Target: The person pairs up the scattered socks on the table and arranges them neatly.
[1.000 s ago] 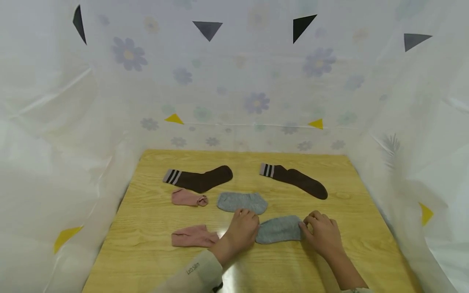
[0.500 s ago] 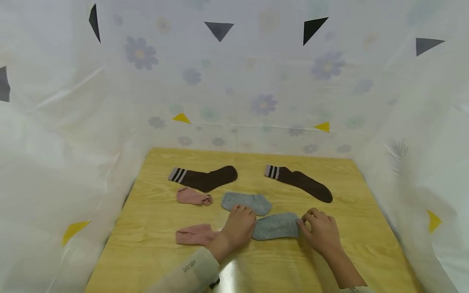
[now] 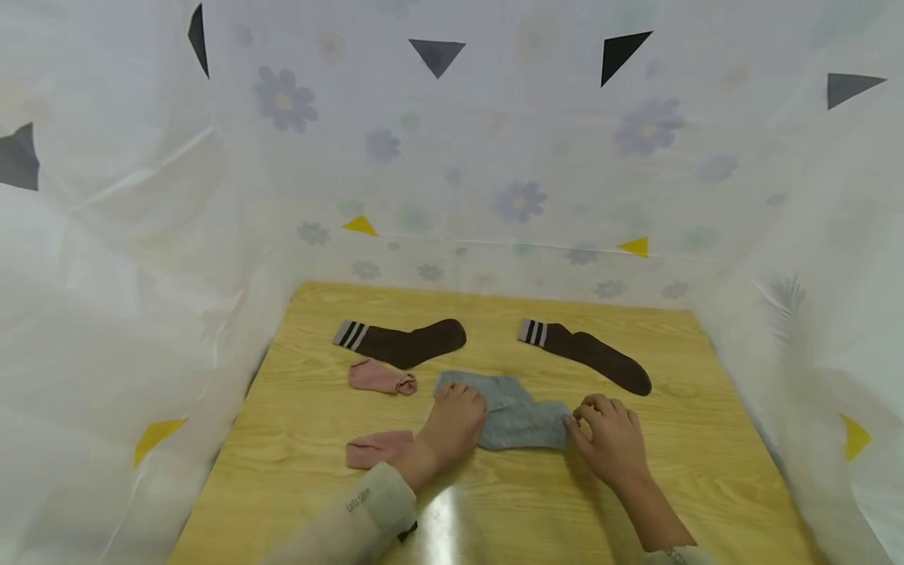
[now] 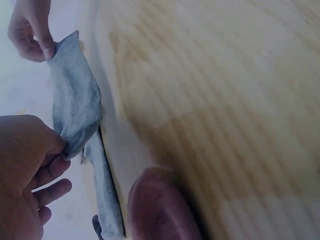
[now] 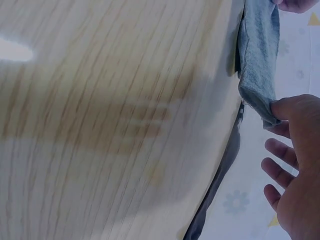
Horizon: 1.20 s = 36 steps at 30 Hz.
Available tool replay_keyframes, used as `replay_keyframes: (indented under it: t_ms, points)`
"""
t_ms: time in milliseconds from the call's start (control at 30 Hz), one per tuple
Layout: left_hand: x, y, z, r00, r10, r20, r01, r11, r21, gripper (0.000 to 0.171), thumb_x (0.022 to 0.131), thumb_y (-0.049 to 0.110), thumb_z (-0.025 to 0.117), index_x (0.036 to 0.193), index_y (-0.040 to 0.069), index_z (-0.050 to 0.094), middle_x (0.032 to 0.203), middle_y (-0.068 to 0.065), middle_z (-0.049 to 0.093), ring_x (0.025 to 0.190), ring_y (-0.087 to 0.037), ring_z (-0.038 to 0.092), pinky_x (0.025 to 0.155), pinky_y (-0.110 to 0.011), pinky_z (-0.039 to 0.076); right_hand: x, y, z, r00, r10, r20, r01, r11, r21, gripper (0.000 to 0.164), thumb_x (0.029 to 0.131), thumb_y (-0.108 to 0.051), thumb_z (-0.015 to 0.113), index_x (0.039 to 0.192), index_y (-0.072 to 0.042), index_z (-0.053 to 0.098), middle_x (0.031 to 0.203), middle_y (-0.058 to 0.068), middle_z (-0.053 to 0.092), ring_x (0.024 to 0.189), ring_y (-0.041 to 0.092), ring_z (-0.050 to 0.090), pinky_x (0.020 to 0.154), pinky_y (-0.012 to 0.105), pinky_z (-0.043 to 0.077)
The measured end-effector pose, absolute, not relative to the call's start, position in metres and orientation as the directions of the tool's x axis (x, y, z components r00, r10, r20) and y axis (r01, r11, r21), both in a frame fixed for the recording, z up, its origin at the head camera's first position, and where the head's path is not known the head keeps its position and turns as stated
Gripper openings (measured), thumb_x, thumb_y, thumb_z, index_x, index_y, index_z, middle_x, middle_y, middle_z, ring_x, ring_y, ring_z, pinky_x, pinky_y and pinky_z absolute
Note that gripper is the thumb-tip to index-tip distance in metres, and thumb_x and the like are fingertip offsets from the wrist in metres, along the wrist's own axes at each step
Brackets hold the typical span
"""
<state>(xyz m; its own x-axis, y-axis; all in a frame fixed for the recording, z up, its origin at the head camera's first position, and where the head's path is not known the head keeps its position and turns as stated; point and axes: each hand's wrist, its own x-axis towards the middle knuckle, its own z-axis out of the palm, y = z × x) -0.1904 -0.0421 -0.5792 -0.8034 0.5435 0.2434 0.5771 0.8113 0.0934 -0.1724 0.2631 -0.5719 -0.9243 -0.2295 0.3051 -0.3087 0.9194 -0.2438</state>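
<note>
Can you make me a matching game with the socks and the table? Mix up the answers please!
1. Striped socks
2. Held sock
3. Nearer pink sock
4. Table

A. Yellowish wood
B. Partly hidden behind the left wrist
C. Dark brown
D. Grey, pinched by left hand and right hand

Pairs: 1-C, 2-D, 3-B, 4-A

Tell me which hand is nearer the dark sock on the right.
Right. The right hand is on the near side of the dark sock, holding one end of a grey sock; the left hand is farther off, to its left, holding the other end.
</note>
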Motion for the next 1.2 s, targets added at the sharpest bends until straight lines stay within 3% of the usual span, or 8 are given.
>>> replay_keyframes:
  t_ms: [333, 700, 1200]
  points:
    - [-0.207, -0.061, -0.566, -0.877, 0.447, 0.177, 0.474, 0.865, 0.164, 0.017, 0.110, 0.027, 0.057, 0.107, 0.019, 0.072, 0.110, 0.002, 0.070, 0.109, -0.023, 0.060, 0.106, -0.048, 0.042, -0.179, 0.244, -0.573, -0.893, -0.250, 0.375, -0.359, 0.898, -0.256, 0.016, 0.092, -0.028, 0.084, 0.085, -0.017, 0.074, 0.107, 0.006, 0.068, 0.105, 0.038, 0.064, 0.086, 0.061, 0.047]
    - [-0.215, -0.075, -0.560, -0.874, 0.417, 0.250, 0.470, 0.857, 0.211, 0.012, 0.107, 0.023, 0.063, 0.102, 0.019, 0.073, 0.103, 0.002, 0.070, 0.101, -0.023, 0.059, 0.102, -0.048, 0.040, -0.191, 0.227, -0.573, -0.876, -0.250, 0.413, -0.379, 0.886, -0.267, 0.016, 0.091, -0.028, 0.085, 0.085, -0.017, 0.074, 0.105, 0.006, 0.069, 0.100, 0.036, 0.064, 0.087, 0.060, 0.047]
    - [-0.228, -0.092, -0.551, -0.903, 0.377, 0.207, 0.421, 0.872, 0.248, 0.012, 0.107, 0.020, 0.064, 0.098, 0.015, 0.071, 0.098, -0.001, 0.065, 0.100, -0.026, 0.053, 0.103, -0.050, 0.037, -0.212, 0.206, -0.574, -0.901, -0.268, 0.341, -0.370, 0.886, -0.280, 0.017, 0.095, -0.029, 0.081, 0.087, -0.016, 0.074, 0.111, 0.007, 0.069, 0.109, 0.037, 0.062, 0.093, 0.061, 0.046]
